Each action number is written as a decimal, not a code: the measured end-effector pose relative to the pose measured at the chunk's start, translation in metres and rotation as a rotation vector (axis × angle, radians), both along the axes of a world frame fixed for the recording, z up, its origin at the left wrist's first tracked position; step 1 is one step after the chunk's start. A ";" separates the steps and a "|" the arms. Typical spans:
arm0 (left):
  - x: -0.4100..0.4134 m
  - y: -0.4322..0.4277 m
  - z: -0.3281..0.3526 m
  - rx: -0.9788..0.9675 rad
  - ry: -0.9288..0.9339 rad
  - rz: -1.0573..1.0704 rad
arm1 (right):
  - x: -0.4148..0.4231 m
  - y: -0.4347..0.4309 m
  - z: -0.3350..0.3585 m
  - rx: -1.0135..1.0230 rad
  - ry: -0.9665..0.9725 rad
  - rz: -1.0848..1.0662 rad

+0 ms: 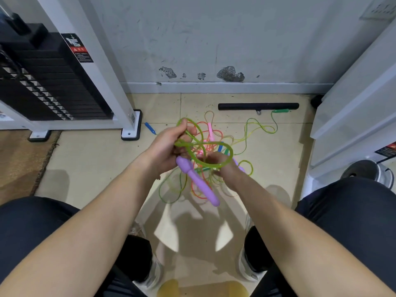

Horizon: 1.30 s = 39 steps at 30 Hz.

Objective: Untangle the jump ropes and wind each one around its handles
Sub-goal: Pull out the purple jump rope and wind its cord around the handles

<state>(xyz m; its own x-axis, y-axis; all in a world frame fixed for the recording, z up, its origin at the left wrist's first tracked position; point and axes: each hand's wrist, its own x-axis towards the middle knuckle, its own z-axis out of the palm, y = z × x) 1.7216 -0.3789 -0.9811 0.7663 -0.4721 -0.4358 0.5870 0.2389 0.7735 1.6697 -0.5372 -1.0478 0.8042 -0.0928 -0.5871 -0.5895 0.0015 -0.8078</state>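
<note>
Head view. Hands up in front of you, above the tiled floor point(85, 163), both working one green rope point(231, 154). Your left hand point(169, 144) has its fingers curled round the top of the green loops and grips them. Your right hand point(222, 166), back to the camera, has its fingers curled on the lower side of the same loops. Purple handle point(197, 181) hangs from under your left palm, tilted down to the right; can't tell whether the palm grips it. Second purple handle point(239, 165) pokes out just past your right hand.

Tangle point(199, 194) of orange, yellow and green strands lies on the floor beneath the hands. Pink handle point(211, 129) lies in it on the far side. Blue handle point(150, 127) lies apart on the left, near the foot of the weight stack point(49, 82). Green handle point(280, 111) lies just beside a black bar point(258, 106) by the wall.
</note>
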 end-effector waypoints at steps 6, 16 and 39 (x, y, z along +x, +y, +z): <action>0.025 0.020 0.013 -0.180 0.078 0.179 | -0.024 0.008 -0.024 -0.136 0.002 0.345; 0.042 0.061 -0.041 0.656 -0.144 0.330 | -0.007 -0.028 -0.021 -0.207 0.009 0.060; -0.016 -0.026 -0.045 0.599 -0.492 -0.139 | 0.051 -0.005 0.107 0.731 -0.206 -0.164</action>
